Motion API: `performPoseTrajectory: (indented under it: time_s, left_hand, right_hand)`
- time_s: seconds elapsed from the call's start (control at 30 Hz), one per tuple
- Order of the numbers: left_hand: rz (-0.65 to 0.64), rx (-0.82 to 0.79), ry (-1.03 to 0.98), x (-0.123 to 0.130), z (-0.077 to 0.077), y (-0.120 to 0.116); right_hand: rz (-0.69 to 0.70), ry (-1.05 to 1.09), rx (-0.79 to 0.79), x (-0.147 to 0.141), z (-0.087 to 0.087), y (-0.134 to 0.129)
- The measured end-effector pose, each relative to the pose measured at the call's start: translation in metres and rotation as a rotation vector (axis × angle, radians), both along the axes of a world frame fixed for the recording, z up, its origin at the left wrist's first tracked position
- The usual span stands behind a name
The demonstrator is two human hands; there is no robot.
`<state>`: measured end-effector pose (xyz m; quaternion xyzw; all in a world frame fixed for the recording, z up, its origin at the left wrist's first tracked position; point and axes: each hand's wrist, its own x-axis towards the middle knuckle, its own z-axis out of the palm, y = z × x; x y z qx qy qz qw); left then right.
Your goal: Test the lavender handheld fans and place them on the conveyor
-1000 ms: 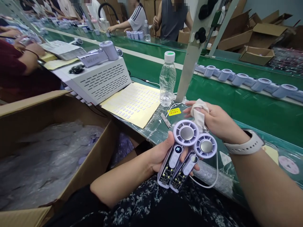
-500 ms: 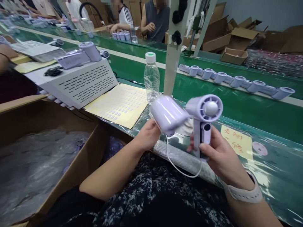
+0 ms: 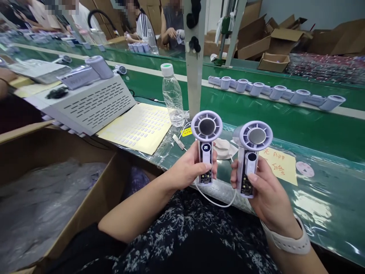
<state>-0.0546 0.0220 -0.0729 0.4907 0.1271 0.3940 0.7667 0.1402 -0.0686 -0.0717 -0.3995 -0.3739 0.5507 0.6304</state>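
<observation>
In the middle of the frame the left hand (image 3: 189,169) grips the handle of a lilac handheld fan (image 3: 206,142), which stands upright with its round head on top, and the thumb presses on the front of the handle under a small lit display (it shows two digits, mirrored). Just to the right, the right hand (image 3: 262,190) is closed around the handle of a second fan (image 3: 252,156), also upright, with the thumb lying on the lower part of the handle; a white watch band is on this wrist. The two fans are near each other but not touching. A thin white cable (image 3: 212,199) hangs below them in a loop. Behind the fans, on the green work surface (image 3: 313,125), lies a crumpled white cloth (image 3: 224,147), and further to the left stand a plastic water bottle (image 3: 172,95) and a yellow sticker sheet (image 3: 139,127).
</observation>
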Motion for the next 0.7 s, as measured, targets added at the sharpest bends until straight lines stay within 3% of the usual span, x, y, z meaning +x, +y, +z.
performPoseTrajectory:
  time_s: [0.23,0.47,0.7]
  left_hand:
    - [0.006,-0.018,0.072,-0.003,-0.003,-0.002]
    - [-0.021,-0.093,0.050,-0.001,0.000,-0.004]
    - [0.041,-0.208,0.058,0.009,-0.011,-0.003]
  right_hand:
    - [-0.023,0.004,0.032,-0.001,-0.005,0.010]
    - [0.036,-0.058,0.051,0.005,0.004,0.002]
    - [-0.020,-0.015,-0.054,0.002,-0.003,0.004]
